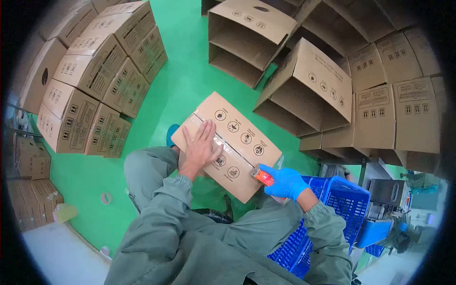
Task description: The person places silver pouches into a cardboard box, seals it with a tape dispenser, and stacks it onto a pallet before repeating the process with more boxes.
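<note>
A cardboard box (237,126) printed with round symbols rests in front of my knees, its long seam running across the top. My left hand (202,146) is bare and lies on the box with its fingers spread, pressing near the seam at the left end. In a blue glove, my right hand (287,183) is closed around an orange tape dispenser (264,177). The dispenser's front end touches or nearly touches the right end of the seam. Clear tape appears along the seam; how far it reaches is hard to see.
Closed boxes (102,71) are stacked at the left. Open boxes (306,90) stand piled at the upper right. Beside my right arm are blue plastic crates (349,209). A tape roll (106,198) lies on the green floor (183,61).
</note>
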Action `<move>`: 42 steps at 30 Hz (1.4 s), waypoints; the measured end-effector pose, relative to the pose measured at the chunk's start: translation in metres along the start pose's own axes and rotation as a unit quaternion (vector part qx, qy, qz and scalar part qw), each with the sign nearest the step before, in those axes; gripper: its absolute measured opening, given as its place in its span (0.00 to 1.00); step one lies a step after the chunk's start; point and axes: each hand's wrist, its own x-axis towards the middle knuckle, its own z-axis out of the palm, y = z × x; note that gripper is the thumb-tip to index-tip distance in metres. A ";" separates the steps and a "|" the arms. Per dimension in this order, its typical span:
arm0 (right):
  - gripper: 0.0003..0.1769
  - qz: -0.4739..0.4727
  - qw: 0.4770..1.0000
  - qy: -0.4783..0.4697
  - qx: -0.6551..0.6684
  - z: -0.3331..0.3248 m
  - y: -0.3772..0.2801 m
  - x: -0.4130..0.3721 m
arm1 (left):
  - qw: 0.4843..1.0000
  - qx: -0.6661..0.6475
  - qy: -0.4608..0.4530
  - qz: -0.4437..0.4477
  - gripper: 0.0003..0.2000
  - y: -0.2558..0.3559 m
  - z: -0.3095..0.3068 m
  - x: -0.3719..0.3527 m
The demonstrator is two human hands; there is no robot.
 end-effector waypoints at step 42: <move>0.19 0.000 0.989 0.116 0.091 0.089 -0.048 0.128 | 0.998 -0.046 -0.019 0.025 0.48 0.056 -0.019 0.007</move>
